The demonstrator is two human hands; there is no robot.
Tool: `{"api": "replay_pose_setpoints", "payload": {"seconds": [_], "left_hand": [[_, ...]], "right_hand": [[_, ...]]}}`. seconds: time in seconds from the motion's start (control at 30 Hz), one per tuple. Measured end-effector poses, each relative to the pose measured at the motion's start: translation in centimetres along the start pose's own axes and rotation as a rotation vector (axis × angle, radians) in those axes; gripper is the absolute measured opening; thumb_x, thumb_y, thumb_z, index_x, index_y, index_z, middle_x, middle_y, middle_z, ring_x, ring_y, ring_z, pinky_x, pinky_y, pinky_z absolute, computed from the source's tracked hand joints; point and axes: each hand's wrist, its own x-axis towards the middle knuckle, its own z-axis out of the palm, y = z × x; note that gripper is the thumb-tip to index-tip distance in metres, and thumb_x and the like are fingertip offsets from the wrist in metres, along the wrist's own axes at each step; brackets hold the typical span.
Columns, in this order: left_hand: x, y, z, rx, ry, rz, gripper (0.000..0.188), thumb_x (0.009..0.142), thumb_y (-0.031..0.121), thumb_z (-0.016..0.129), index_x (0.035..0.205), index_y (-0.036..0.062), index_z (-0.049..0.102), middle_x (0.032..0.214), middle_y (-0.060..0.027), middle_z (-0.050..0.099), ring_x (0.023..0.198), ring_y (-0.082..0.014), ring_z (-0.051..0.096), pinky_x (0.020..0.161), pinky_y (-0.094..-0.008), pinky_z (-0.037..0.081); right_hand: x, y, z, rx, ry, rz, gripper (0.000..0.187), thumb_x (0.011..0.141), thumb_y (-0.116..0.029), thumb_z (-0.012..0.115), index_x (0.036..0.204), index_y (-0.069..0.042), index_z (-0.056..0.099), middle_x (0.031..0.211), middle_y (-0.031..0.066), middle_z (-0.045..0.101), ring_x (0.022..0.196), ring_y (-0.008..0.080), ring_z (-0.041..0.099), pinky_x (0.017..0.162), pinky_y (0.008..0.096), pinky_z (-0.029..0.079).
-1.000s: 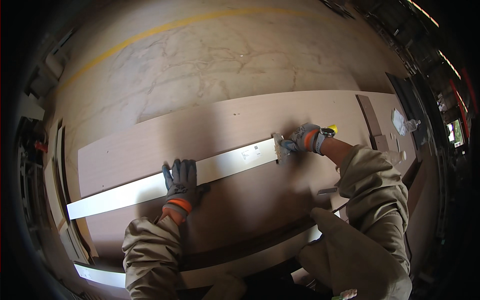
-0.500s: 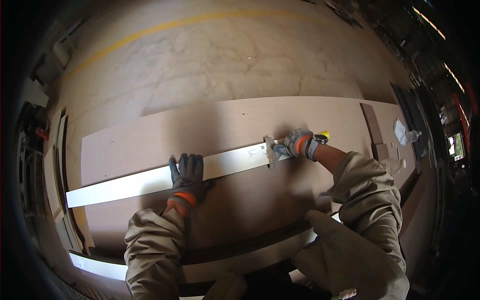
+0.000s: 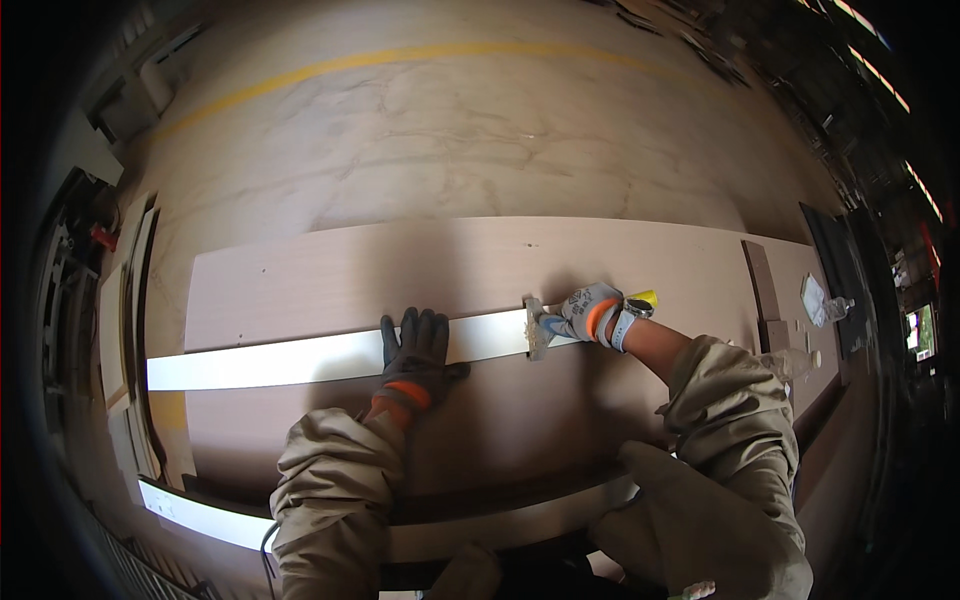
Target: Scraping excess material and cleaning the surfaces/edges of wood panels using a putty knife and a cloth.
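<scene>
A long white strip (image 3: 260,364) lies across a wide pale brown board (image 3: 330,270), its left end jutting past the board's edge. My left hand (image 3: 418,350), in a grey glove with an orange cuff, presses flat on the strip with the fingers a little apart. Further right, my right hand (image 3: 590,310), gloved alike, grips a wide-bladed scraper (image 3: 535,328) with a yellow handle end. Its blade stands across the strip and looks crusted with residue. The strip's right end is partly hidden by my right hand.
A second white strip (image 3: 205,515) runs along the near side, partly under my sleeves. Dark brown offcuts (image 3: 758,285), a clear plastic bottle (image 3: 795,362) and another bottle with a white wrapper (image 3: 815,300) lie to the right. Long panels (image 3: 125,330) stand at the left. A yellow line (image 3: 400,55) crosses the floor.
The scraper has moved left along the strip, closer to my left hand; the printed patch beside the blade no longer shows. The whole view has shifted slightly.
</scene>
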Motion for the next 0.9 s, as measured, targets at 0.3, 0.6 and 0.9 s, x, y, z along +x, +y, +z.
{"api": "replay_pose_setpoints", "payload": {"seconds": [0.3,0.6,0.9], "left_hand": [[-0.2,-1.5,-1.6,-0.267,-0.076,0.027,0.075,0.081,0.054,0.047,0.134,0.0036,0.031,0.143,-0.0162,0.025,0.136,-0.0317,0.012,0.108,-0.0537,0.005],[-9.6,-17.3,-5.7,0.033,-0.238,-0.749,0.091,0.074,0.065,0.046,0.140,0.0062,0.023,0.147,-0.0154,0.018,0.136,-0.0338,0.014,0.105,-0.0530,0.016],[-11.5,-18.6,-3.6,-0.009,-0.048,-0.692,0.084,0.078,0.060,0.045,0.141,0.0091,0.022,0.147,-0.0152,0.017,0.135,-0.0383,0.015,0.107,-0.0544,0.013]], "right_hand": [[-0.3,-5.7,-3.4,-0.045,0.032,-0.073,0.057,0.091,-0.052,0.026,0.100,-0.013,0.066,0.097,0.0079,0.065,0.091,0.0292,0.062,0.069,0.0540,0.049],[-0.1,-7.7,-4.1,-0.046,0.018,0.008,0.061,0.091,-0.052,0.023,0.101,-0.010,0.065,0.100,0.0074,0.066,0.093,0.0251,0.063,0.076,0.0388,0.049],[3.5,-21.5,-10.2,0.068,0.089,-0.198,0.056,0.089,-0.053,0.029,0.107,-0.012,0.064,0.106,0.0098,0.063,0.100,0.0276,0.060,0.080,0.0441,0.047]]}}
